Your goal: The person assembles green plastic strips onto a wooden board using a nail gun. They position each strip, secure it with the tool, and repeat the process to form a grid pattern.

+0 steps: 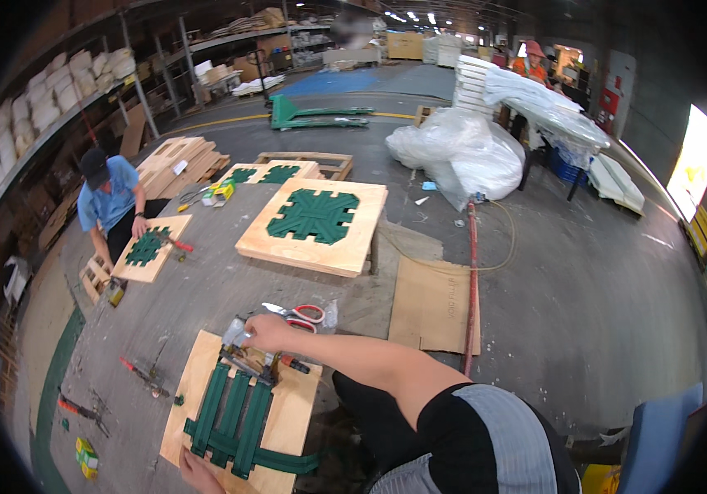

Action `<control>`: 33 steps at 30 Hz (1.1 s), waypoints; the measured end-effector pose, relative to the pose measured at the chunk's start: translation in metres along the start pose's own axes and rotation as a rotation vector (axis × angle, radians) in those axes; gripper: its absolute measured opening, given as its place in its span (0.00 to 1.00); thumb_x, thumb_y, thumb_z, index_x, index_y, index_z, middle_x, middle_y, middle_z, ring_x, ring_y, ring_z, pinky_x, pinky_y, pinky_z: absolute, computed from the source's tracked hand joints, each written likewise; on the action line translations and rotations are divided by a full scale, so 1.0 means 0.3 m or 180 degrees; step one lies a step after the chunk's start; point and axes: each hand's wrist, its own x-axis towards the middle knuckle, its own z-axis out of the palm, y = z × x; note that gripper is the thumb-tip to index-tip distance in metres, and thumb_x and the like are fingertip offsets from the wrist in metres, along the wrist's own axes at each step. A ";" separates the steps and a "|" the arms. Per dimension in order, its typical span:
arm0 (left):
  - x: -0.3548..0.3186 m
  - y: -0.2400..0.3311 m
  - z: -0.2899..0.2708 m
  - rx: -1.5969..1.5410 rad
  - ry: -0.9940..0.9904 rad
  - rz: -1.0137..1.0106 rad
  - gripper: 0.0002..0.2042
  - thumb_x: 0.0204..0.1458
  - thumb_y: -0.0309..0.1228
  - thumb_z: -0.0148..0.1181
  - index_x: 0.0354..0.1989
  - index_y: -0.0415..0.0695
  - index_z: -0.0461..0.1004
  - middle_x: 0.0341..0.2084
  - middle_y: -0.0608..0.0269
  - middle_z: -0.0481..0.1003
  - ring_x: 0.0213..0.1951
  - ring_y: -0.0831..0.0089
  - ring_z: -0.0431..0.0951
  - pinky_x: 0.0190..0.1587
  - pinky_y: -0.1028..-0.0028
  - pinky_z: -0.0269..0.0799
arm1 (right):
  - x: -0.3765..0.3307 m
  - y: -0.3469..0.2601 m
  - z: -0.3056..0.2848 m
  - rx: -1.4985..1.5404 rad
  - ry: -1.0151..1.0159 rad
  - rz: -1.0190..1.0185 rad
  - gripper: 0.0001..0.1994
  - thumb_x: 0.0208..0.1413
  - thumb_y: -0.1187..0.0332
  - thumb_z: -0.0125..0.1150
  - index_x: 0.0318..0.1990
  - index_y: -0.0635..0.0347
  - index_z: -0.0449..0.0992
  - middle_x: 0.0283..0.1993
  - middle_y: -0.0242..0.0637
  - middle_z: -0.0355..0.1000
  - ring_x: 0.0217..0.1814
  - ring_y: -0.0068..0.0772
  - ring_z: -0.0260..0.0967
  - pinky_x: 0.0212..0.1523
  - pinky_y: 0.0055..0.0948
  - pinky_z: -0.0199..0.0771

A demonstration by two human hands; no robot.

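Observation:
A square plywood board [183, 398] lies before me on the grey worktop. Dark green webbing straps [228, 420] run across it side by side, with one strap crossing them near the board's lower edge, its loose end hanging off right. My right hand [269, 333] is at the board's far edge, closed over something I cannot make out, beside a clear plastic bag [234, 332]. Just below that hand lies a metal tool with a red-and-black handle [294, 364]. At the near left edge, my left hand [198, 474] grips the board; part of it is cut off.
Red-handled scissors [308, 313], pliers-like tools [147, 377] and a yellow-green box [86, 458] lie around the board. Finished-looking strapped boards [312, 216] are stacked ahead. A co-worker in blue [110, 198] works at left. A red post [473, 280] and flat cardboard [431, 305] are right.

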 end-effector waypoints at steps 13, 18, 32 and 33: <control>-0.878 -0.092 0.256 -0.1845 -0.1287 -0.1077 0.19 0.63 0.25 0.58 0.62 0.35 0.69 0.59 0.53 0.71 0.58 0.64 0.73 0.65 0.67 0.64 | -0.717 0.206 -0.214 0.2036 -0.0020 0.0974 0.15 0.62 0.67 0.66 0.53 0.64 0.79 0.39 0.38 0.80 0.37 0.26 0.78 0.40 0.28 0.80; -0.761 -0.094 0.291 -0.1850 -0.1367 -0.1137 0.25 0.61 0.32 0.66 0.64 0.35 0.69 0.57 0.62 0.73 0.57 0.72 0.70 0.63 0.71 0.64 | -0.741 0.085 -0.154 0.2366 -0.0674 0.0844 0.13 0.64 0.70 0.63 0.54 0.64 0.77 0.37 0.32 0.77 0.33 0.20 0.74 0.34 0.22 0.75; -0.943 0.028 0.146 -0.1795 -0.2317 -0.1017 0.19 0.71 0.39 0.51 0.55 0.37 0.79 0.49 0.64 0.81 0.50 0.77 0.78 0.57 0.73 0.72 | -0.698 -0.204 0.270 0.3066 -0.3306 0.2082 0.23 0.76 0.57 0.41 0.60 0.69 0.71 0.48 0.47 0.79 0.45 0.39 0.79 0.42 0.35 0.80; -0.978 0.039 0.154 -0.1797 -0.2468 -0.0877 0.19 0.71 0.39 0.51 0.55 0.36 0.79 0.49 0.64 0.81 0.51 0.77 0.77 0.57 0.73 0.72 | -0.693 -0.214 0.304 0.3330 -0.3382 0.2343 0.23 0.76 0.57 0.39 0.61 0.69 0.70 0.49 0.48 0.79 0.46 0.41 0.79 0.43 0.36 0.80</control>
